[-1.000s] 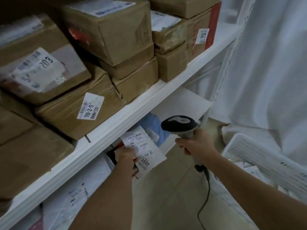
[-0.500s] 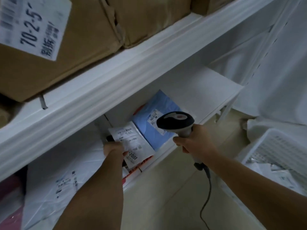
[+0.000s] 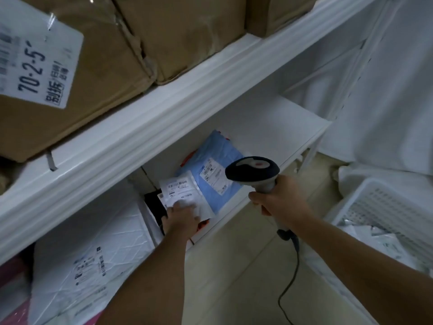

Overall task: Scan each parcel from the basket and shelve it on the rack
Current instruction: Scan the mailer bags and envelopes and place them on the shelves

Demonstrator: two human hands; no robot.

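The left hand (image 3: 181, 220) lies flat on a small white parcel (image 3: 185, 195), its fingers straight and pressing the near end, a wide grip that curls round nothing. The parcel lies label up on the lower shelf (image 3: 269, 127) of the white rack (image 3: 164, 109), partly over a blue parcel (image 3: 210, 170) that lies just beyond it, and over a dark item (image 3: 154, 205) on the side nearer the camera's left; what that item is cannot be told. The right hand (image 3: 278, 199) has a closed grip round the handle of a barcode scanner (image 3: 251, 171), whose dark head hangs above the near edge of the lower shelf, just beside the blue parcel; its cable (image 3: 290, 273) trails down toward the floor (image 3: 234, 266).

Further left on the lower shelf lies a large white mailer bag (image 3: 84, 254) with a printed label. The shelf above carries cardboard boxes (image 3: 105, 55), one with a white sticker (image 3: 39, 64) reading 70-2-5. Well to the right of the rack, on the floor, a white slatted basket (image 3: 351, 202) holds more pale parcels (image 3: 379, 240), blurred.
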